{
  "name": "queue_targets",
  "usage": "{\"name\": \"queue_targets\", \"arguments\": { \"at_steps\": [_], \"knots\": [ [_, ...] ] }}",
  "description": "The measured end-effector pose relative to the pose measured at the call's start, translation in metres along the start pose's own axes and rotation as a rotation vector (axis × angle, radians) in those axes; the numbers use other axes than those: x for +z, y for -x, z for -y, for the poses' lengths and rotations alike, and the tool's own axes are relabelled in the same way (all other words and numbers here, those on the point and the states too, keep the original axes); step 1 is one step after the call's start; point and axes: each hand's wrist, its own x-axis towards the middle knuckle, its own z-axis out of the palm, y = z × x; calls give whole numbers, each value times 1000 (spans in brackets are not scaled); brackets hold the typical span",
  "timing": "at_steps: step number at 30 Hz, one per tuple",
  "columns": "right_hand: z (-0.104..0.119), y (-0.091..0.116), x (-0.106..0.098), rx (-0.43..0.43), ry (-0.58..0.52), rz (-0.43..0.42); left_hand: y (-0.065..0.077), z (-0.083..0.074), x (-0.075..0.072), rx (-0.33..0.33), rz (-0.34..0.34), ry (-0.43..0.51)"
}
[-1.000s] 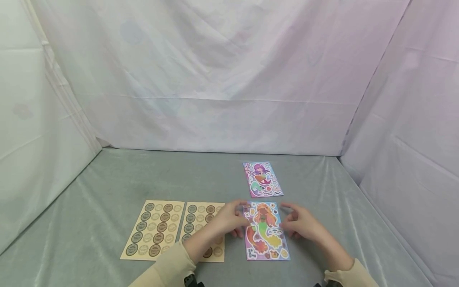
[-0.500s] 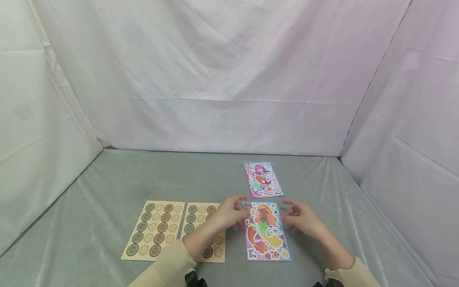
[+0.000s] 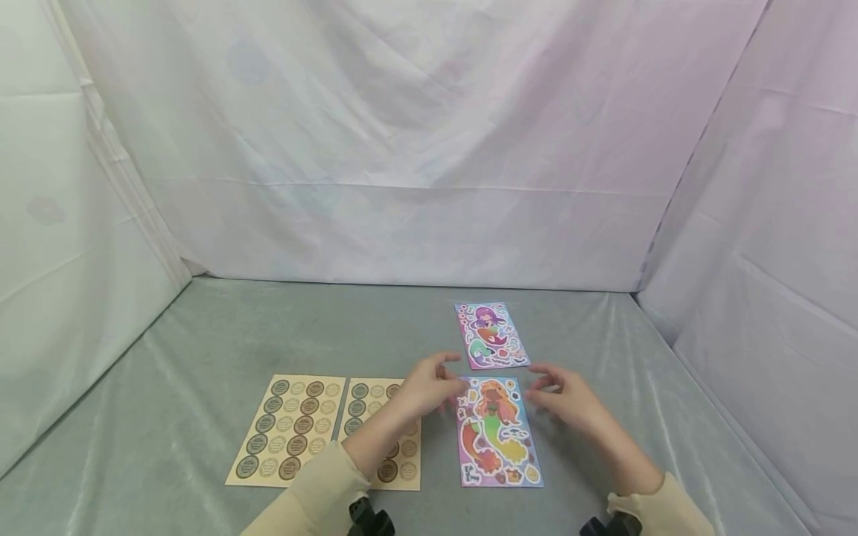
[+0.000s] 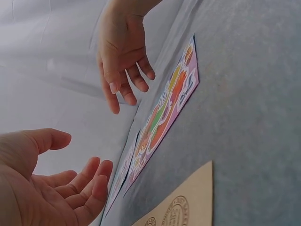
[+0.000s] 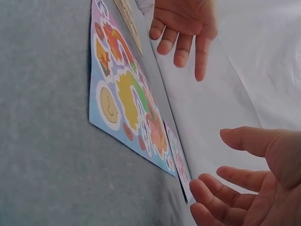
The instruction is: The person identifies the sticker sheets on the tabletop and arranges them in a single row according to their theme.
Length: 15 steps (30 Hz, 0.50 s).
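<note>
A mermaid sticker sheet with an orange-haired figure lies flat on the grey cloth in the head view. My left hand hovers by its upper left corner, fingers relaxed and holding nothing. On the other side, my right hand hovers off the upper right edge, also loosely bent around nothing. Both wrist views show a gap between the hands and the sheet. Just beyond lies a second mermaid sticker sheet with a purple-haired figure, smaller in view and slightly turned.
Two tan sheets of round stickers lie side by side at the left: a fully visible tan sheet and a nearer tan sheet partly covered by the left forearm. White curtains enclose the grey table at the back and sides.
Both hands have lifted off the orange-haired mermaid sheet and shifted a little toward its far edge. The sheets lie practically where they were.
</note>
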Motion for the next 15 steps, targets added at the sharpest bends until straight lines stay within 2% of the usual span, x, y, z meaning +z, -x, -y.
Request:
{"name": "queue_targets", "arguments": {
  "at_steps": [15],
  "knots": [
    [4, -14, -5, 6, 23, -79, -14, -3, -1, 30, -45, 22]
  ]
}}
